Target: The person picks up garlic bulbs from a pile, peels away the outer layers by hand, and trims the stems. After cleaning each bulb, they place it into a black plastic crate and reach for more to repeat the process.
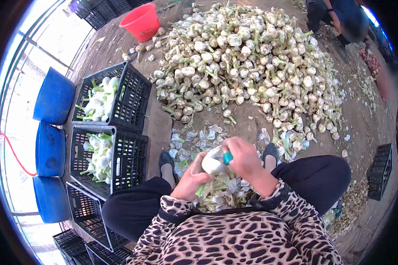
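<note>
My left hand (191,178) is closed around a white garlic bulb (212,166), and its short green stem (200,190) points down toward me. My right hand (243,160) is pinched at the bulb's upper right side, where a pale strip of skin (215,153) seems to run into its fingers. Something teal (227,157) sits at the right thumb; whether it is a wrap or a small tool I cannot make out. Papery peelings (223,190) lie below both hands, between my feet.
A large heap of unpeeled garlic bulbs (243,57) spreads ahead, beside a red bucket (140,23). Black crates (130,99) of peeled bulbs stand left, with blue tubs (51,150) behind. Another person (327,17) is at the upper right; a black crate (380,172) stands right.
</note>
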`<state>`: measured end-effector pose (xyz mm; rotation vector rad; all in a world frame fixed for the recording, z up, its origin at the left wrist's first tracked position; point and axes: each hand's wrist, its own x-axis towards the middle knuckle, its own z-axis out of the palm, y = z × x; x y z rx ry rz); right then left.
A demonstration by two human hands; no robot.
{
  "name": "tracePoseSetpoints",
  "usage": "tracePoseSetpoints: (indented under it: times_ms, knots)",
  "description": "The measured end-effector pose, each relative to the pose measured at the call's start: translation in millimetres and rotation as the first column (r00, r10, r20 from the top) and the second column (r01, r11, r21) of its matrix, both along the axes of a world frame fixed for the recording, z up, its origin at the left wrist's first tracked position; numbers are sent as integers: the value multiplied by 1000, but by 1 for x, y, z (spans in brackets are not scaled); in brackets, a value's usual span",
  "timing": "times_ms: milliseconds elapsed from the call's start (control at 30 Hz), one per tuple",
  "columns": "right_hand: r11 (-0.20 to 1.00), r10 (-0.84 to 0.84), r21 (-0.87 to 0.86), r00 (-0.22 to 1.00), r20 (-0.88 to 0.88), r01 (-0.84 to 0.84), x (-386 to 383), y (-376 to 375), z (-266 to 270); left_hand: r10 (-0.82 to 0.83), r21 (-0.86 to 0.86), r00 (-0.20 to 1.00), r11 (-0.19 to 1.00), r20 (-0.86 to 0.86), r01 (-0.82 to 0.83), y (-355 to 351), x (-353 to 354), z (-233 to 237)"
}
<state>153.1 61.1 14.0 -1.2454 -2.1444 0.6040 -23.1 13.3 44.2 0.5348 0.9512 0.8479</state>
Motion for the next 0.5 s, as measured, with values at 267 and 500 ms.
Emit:
tracePoseSetpoints:
  times_ms: [267,500]
  knots:
    - [930,124,-363,975,183,-50,19,5,-12,69,257,959,967,-275,4,1,-5,-2]
    - [779,-180,-571,778,-602,-261,-15,-5,10,152,275,962,958,-227,-87,-1,-14,-7]
